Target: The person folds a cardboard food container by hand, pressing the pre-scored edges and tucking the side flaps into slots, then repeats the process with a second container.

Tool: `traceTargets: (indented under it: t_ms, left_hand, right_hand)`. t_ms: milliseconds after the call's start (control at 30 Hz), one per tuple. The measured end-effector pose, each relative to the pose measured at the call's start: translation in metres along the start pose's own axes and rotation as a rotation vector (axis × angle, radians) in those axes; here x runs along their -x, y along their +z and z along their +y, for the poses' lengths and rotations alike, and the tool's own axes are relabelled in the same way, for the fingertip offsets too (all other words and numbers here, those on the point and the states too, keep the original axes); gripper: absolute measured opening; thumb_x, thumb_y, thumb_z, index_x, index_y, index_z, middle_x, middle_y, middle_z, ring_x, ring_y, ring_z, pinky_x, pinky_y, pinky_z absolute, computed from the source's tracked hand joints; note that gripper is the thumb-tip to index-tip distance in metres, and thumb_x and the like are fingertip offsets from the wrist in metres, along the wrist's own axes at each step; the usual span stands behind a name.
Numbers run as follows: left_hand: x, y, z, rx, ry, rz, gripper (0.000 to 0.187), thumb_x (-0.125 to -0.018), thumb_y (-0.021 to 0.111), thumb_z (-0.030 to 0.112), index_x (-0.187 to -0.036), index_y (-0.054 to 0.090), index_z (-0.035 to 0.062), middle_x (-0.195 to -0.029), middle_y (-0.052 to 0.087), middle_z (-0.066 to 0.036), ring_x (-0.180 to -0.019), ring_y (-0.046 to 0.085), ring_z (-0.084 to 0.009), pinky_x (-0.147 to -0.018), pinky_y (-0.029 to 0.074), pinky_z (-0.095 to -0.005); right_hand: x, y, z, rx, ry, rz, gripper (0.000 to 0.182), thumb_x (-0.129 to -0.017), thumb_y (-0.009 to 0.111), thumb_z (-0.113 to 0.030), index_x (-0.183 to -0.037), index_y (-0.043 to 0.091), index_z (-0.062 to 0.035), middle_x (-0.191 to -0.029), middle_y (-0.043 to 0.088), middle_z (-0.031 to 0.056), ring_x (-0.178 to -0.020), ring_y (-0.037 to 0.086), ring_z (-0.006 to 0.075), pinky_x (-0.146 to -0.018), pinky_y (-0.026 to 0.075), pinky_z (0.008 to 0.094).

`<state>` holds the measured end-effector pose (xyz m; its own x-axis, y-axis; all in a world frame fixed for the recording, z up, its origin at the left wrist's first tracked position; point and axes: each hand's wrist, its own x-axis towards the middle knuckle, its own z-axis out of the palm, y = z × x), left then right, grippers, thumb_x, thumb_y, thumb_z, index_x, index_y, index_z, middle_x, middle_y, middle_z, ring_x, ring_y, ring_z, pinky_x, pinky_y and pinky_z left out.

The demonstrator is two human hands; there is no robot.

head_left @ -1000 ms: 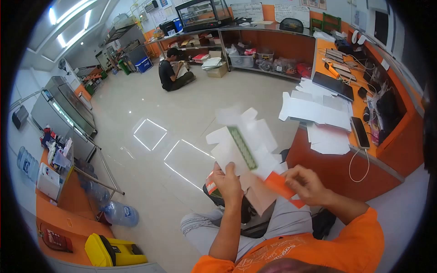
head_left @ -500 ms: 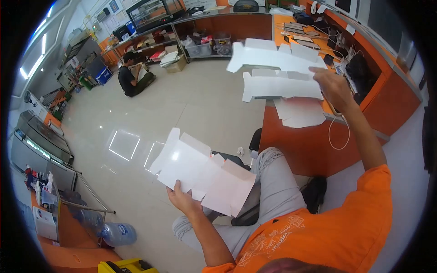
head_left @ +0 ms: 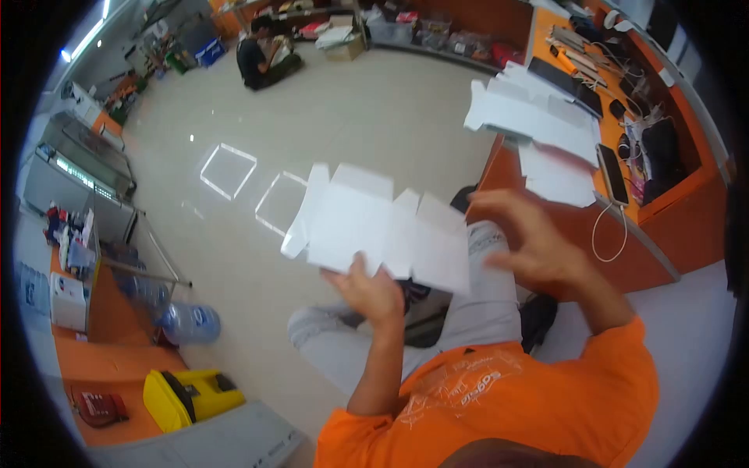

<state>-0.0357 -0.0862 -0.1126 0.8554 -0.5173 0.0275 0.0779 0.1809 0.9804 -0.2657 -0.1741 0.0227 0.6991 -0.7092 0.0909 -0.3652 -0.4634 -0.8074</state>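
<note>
A white die-cut carton blank (head_left: 355, 222) with flaps and a crease is held over my lap. My left hand (head_left: 370, 292) grips its near edge, thumb on top and fingers underneath. Just right of the blank, my right hand (head_left: 534, 242) hangs in the air with its fingers apart, blurred by motion and holding nothing. More flat white carton blanks (head_left: 538, 117) lie overlapping at the end of the orange counter, and a lower sheet (head_left: 558, 175) sticks out over its edge.
A phone (head_left: 614, 175) with a white cable lies on the orange counter (head_left: 649, 209) at right. Another person (head_left: 261, 58) sits on the floor at the back. To the left are a large water bottle (head_left: 189, 324) and a yellow case (head_left: 191, 398).
My right hand has left the blanks on the counter and come down toward the held one. My left hand has raised and turned its blank slightly. The view has shifted.
</note>
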Motion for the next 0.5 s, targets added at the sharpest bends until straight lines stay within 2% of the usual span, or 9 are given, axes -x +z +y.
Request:
traceTargets:
  t_ms: [33,100,167,200,233,300,333,433,500]
  left_hand:
    - [0.012,-0.007,-0.030,-0.470,0.232,-0.071,0.064,-0.098,0.052,0.003,-0.156,0.026,0.0007,-0.151,0.039,-0.023,-0.137,0.045,-0.0402,-0.113,0.042,-0.0508]
    - [0.038,0.014,0.003,-0.073,0.050,-0.104,0.075,-0.093,0.058,0.000,-0.158,0.020,-0.0015,-0.157,0.032,-0.026,-0.145,0.036,-0.0397,-0.115,0.039,-0.0488]
    - [0.056,0.017,0.007,-0.032,0.209,-0.203,0.079,-0.091,0.060,-0.001,-0.158,0.018,-0.0027,-0.159,0.028,-0.027,-0.149,0.031,-0.0395,-0.116,0.036,-0.0491]
    - [0.058,0.018,0.012,0.024,0.362,-0.318,0.084,-0.088,0.062,-0.002,-0.158,0.016,-0.0039,-0.162,0.024,-0.028,-0.152,0.026,-0.0394,-0.118,0.034,-0.0493]
    - [0.054,0.014,0.017,0.017,0.368,-0.306,0.084,-0.088,0.062,-0.002,-0.158,0.016,-0.0039,-0.162,0.024,-0.028,-0.152,0.026,-0.0394,-0.118,0.034,-0.0493]
    - [0.046,0.003,0.025,-0.257,0.712,-0.439,0.088,-0.086,0.064,0.002,-0.158,0.014,-0.0059,-0.165,0.017,-0.029,-0.155,0.017,-0.0403,-0.122,0.026,-0.0492]
    - [0.050,-0.001,0.018,-0.058,0.581,-0.504,0.090,-0.084,0.067,0.005,-0.158,0.016,-0.0059,-0.164,0.019,-0.029,-0.154,0.020,-0.0435,-0.123,0.022,-0.0497]
    - [0.044,-0.021,0.038,-0.352,0.680,-0.608,0.089,-0.083,0.068,0.007,-0.157,0.021,-0.0064,-0.163,0.022,-0.028,-0.153,0.021,-0.0418,-0.122,0.023,-0.0496]
    - [0.027,-0.029,0.045,-0.337,0.682,-0.435,0.086,-0.083,0.070,0.009,-0.156,0.028,-0.0041,-0.162,0.026,-0.024,-0.152,0.024,-0.0364,-0.122,0.023,-0.0492]
  right_hand:
    - [-0.004,0.024,-0.003,0.076,-0.106,-0.083,0.081,-0.084,0.084,-0.035,-0.144,0.046,0.0023,-0.147,0.048,0.0258,-0.135,0.051,0.0375,-0.113,0.042,0.0435]
    - [-0.017,0.071,0.000,-0.009,-0.210,-0.123,0.087,-0.087,0.080,-0.043,-0.147,0.040,0.0062,-0.148,0.045,0.0296,-0.137,0.049,0.0400,-0.114,0.039,0.0456]
    - [-0.026,0.102,0.000,-0.106,-0.303,-0.111,0.089,-0.090,0.075,-0.047,-0.149,0.037,0.0077,-0.150,0.042,0.0318,-0.139,0.046,0.0422,-0.115,0.038,0.0463]
    - [-0.027,0.112,-0.004,-0.151,-0.342,-0.062,0.076,-0.094,0.073,-0.041,-0.145,0.042,0.0067,-0.143,0.050,0.0287,-0.129,0.055,0.0356,-0.107,0.046,0.0426]
    - [-0.030,0.112,-0.007,-0.158,-0.351,-0.071,0.076,-0.094,0.073,-0.041,-0.145,0.042,0.0067,-0.143,0.050,0.0287,-0.129,0.055,0.0356,-0.107,0.046,0.0426]
    - [-0.033,0.106,-0.011,-0.484,-0.151,-0.201,0.055,-0.099,0.068,-0.032,-0.136,0.052,0.0054,-0.124,0.063,0.0216,-0.111,0.063,0.0236,-0.092,0.052,0.0357]
    - [-0.032,0.107,-0.007,-0.550,-0.073,-0.165,0.035,-0.104,0.062,-0.022,-0.126,0.059,0.0047,-0.106,0.069,0.0119,-0.096,0.063,0.0138,-0.081,0.052,0.0298]
    - [-0.034,0.098,0.008,-0.699,0.084,-0.033,0.028,-0.105,0.059,-0.017,-0.124,0.061,0.0043,-0.103,0.070,0.0075,-0.095,0.063,0.0121,-0.083,0.052,0.0289]
    - [-0.031,0.084,0.023,-0.711,0.064,-0.077,0.028,-0.105,0.058,-0.016,-0.125,0.061,0.0041,-0.105,0.069,0.0063,-0.094,0.062,0.0113,-0.083,0.051,0.0281]
